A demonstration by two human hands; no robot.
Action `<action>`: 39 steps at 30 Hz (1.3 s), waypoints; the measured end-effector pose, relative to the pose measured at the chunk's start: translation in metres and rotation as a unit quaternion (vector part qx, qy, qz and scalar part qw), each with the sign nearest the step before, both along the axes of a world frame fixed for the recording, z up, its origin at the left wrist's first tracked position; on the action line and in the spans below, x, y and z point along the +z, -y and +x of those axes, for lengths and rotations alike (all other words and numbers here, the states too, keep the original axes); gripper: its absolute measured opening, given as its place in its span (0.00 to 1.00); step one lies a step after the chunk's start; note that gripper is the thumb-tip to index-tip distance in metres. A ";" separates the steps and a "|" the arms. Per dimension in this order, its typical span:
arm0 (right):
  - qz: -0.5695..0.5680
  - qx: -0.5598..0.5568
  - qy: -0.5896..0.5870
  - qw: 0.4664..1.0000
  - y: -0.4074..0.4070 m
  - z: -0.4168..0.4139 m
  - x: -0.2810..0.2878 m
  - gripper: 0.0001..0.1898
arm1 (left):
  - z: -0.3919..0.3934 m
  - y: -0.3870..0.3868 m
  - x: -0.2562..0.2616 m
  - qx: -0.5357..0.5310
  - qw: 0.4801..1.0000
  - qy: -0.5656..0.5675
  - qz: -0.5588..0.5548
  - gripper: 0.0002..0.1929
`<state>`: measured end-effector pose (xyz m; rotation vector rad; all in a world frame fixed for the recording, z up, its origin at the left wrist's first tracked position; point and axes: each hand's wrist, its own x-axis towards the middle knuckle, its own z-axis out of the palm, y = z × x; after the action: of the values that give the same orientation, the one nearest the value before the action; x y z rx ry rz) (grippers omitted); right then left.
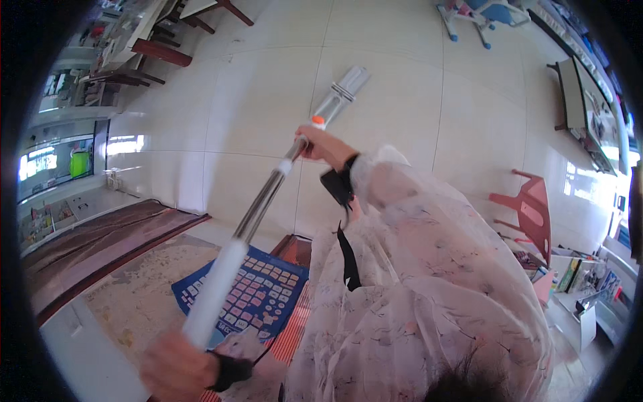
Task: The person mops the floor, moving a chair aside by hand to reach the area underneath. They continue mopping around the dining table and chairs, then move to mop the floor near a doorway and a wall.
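A long-handled floor mop (258, 203) slants across the view, with a shiny metal pole and a white upper grip (213, 294). Around the top of that grip my left hand (176, 369) is closed; it looks blurred at the lower left. Farther down the pole, my right hand (319, 144) grips the metal just above an orange part (317, 120). Beyond it, the pale grey mop head (344, 90) lies over the light floor tiles (397, 100). Black straps circle both wrists, and a small dark box hangs at the right one.
A blue printed poster (251, 291) and a worn panel (145, 281) are at the lower left. Wooden furniture (161, 53) stands at the upper left. On the right are a red plastic chair (532, 216) and a low table (585, 108). A blue-and-white frame (482, 17) is at the top.
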<state>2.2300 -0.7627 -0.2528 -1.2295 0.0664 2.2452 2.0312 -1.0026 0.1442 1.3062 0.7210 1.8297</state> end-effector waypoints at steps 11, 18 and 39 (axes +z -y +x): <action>-0.205 0.120 -0.116 0.965 0.105 -0.010 0.104 0.14 | -0.087 -0.032 0.072 -0.097 0.993 0.061 0.032 0.10; -0.198 0.136 -0.182 0.954 0.097 -0.016 0.069 0.15 | -0.081 -0.083 0.070 -0.073 0.997 0.003 -0.002 0.09; -0.163 0.210 -0.080 0.961 0.041 0.015 0.073 0.16 | -0.047 -0.152 0.052 -0.272 0.961 0.042 0.016 0.09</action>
<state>2.2453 -0.8039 -0.1794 -1.3235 0.2705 2.7880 1.9843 -0.8508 0.1958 1.2804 0.2467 1.4377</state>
